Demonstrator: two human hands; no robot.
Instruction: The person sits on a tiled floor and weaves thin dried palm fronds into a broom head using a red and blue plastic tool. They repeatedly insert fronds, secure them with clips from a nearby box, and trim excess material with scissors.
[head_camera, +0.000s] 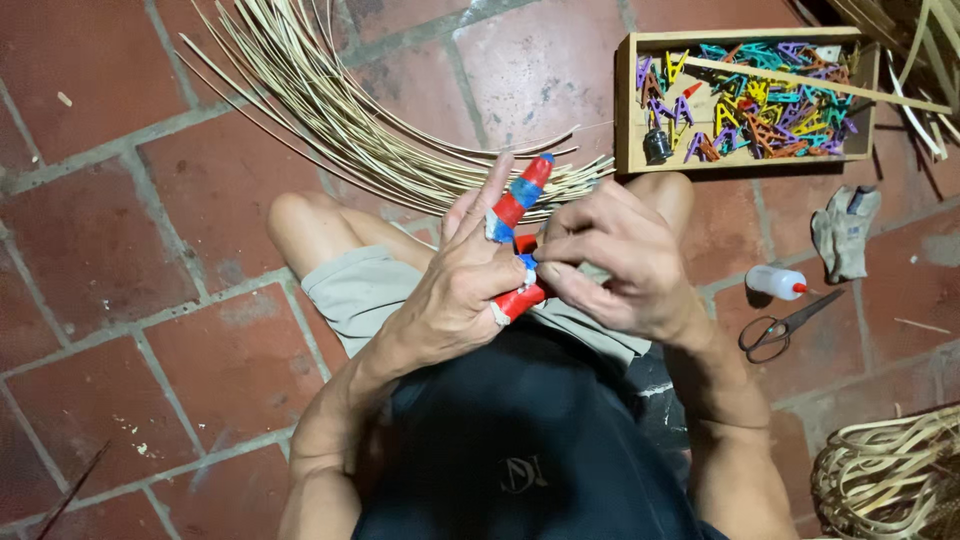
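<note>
I sit on a red tile floor with both hands raised over my lap. My left hand (462, 280) has its fingers spread, and red and blue tape (516, 200) is wrapped around its index finger and thumb. My right hand (612, 262) pinches the tape at the left thumb, fingertips closed on its blue and red end (525, 285). A curved bundle of thin pale bamboo strips (340, 110) lies on the floor just beyond my knees.
A wooden box (628, 100) with several colourful plastic clips and a long stick stands at the upper right. A grey glove (845, 228), a small white squeeze bottle (775, 283) and scissors (785, 328) lie to the right. Woven bamboo work (890, 480) sits at the lower right.
</note>
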